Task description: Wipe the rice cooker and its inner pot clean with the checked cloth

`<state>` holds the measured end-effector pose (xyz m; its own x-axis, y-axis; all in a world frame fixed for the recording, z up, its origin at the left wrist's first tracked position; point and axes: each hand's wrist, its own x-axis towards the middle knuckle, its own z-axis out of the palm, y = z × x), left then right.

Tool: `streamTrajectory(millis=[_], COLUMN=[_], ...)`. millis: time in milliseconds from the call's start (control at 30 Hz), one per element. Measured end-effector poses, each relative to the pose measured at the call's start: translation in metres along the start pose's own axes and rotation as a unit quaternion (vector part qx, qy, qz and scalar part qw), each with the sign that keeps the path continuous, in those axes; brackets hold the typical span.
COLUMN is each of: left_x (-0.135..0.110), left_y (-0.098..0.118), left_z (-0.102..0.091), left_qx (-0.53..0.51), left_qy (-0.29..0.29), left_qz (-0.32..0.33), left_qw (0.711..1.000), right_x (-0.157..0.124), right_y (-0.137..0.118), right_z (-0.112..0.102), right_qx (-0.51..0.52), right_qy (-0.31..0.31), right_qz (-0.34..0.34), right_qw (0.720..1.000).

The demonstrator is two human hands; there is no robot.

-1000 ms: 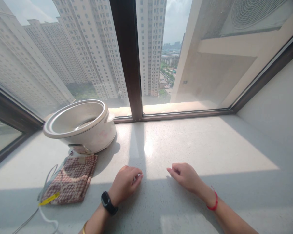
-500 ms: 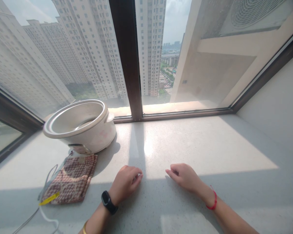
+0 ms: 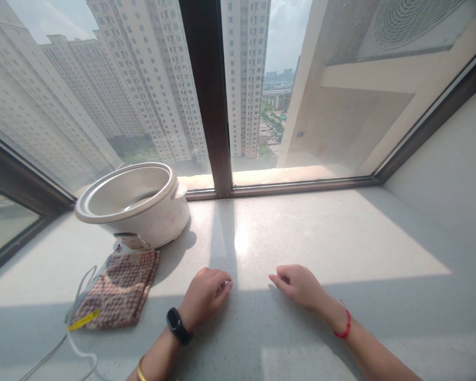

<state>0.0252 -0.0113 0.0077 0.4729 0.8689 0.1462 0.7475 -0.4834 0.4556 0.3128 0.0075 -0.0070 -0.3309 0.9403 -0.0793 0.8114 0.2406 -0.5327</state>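
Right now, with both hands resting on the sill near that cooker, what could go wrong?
The white cord loops loose off the sill's near edge beside the left hand; a snag could tug the pot. The folded cloth lies over the cord, touching the pot's base, so lifting either may drag the other. The right hand rests apart from these things.

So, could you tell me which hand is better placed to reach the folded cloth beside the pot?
Left, probably: the left hand rests nearer the cloth; the right hand lies farther off.
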Motion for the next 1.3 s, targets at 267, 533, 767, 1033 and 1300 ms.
streamTrajectory(millis=[267,533,767,1033,1300], left_x=[0.0005,0.0007,0.0013,0.0005,0.0007], left_y=[0.0006,0.0013,0.0019,0.0015,0.0018], left_z=[0.0012,0.0012,0.0020,0.0026,0.0026], left_qx=[-0.003,-0.007,-0.005,0.001,-0.002], left_qy=[-0.012,-0.019,-0.027,-0.020,-0.019], left_qz=[-0.013,-0.013,-0.015,-0.007,-0.005], left_qw=[1.000,1.000,1.000,1.000,1.000], right_x=[-0.0003,-0.0014,-0.0017,-0.0017,-0.0016], right_y=[-0.0005,-0.0074,-0.0063,-0.0074,-0.0070], right_z=[-0.0007,-0.0040,-0.0030,-0.0039,-0.0040], right_qx=[-0.024,-0.054,-0.062,-0.067,-0.030], right_qy=[-0.007,-0.036,-0.035,-0.043,-0.030], right_qz=[-0.002,0.002,-0.001,-0.004,0.003], right_qw=[1.000,0.998,0.997,0.997,0.999])
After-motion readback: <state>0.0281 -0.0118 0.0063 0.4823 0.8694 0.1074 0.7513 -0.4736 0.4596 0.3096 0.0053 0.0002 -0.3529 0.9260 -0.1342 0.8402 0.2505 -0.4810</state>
